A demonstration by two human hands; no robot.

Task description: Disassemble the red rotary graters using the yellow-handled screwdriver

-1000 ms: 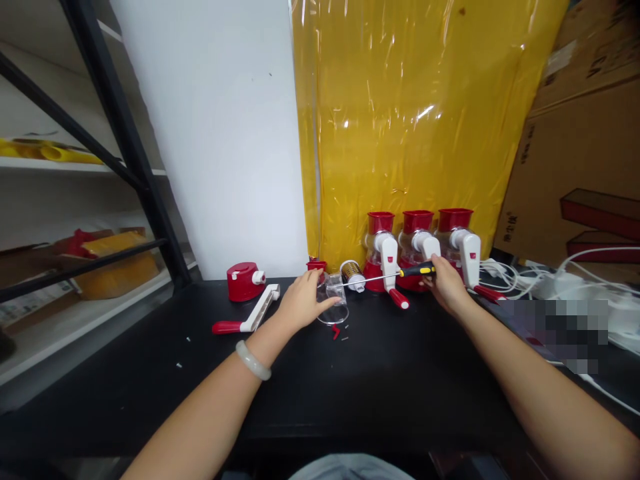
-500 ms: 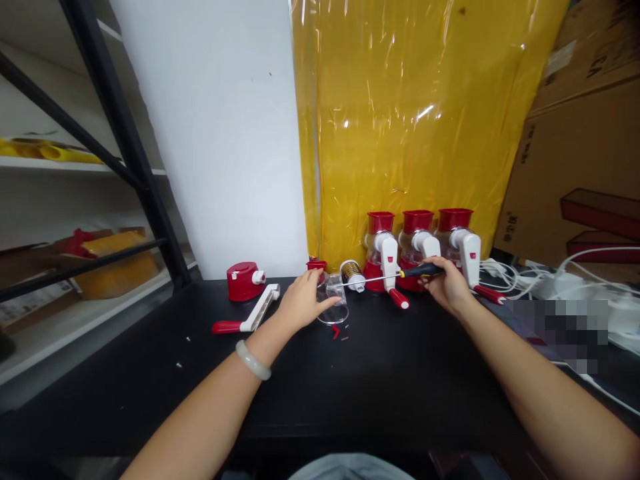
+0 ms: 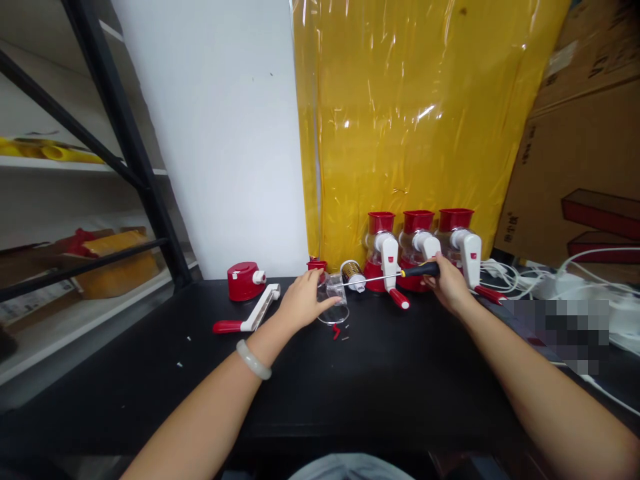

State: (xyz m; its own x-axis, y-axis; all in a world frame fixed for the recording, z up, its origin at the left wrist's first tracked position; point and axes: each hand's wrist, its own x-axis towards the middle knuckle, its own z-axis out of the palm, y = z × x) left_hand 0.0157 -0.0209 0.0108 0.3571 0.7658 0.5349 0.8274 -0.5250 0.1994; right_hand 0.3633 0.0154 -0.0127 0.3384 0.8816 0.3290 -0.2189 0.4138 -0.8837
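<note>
My left hand [image 3: 303, 298] is closed around the side of a clear plastic grater housing [image 3: 336, 308], which lies on the black table [image 3: 380, 373]. In my right hand [image 3: 451, 285] is a screwdriver [image 3: 419, 270] with a black and yellow handle. Its long shaft points left, and the tip meets the clear housing; exactly where it touches is too small to make out. A small red bent piece [image 3: 337, 331] and tiny loose bits lie just in front of the housing. Behind it rests a metal grating drum [image 3: 353, 276], beside a red part [image 3: 317, 265].
Three red and white rotary graters [image 3: 383, 250] stand along the back right. A red base [image 3: 244, 281] and a white crank with red handle [image 3: 255, 313] lie to the left. White cables [image 3: 510, 277] crowd the right side, near a cardboard box [image 3: 575, 160].
My right hand's fingers have shifted slightly on the screwdriver handle. My left hand and the clear housing stay in place.
</note>
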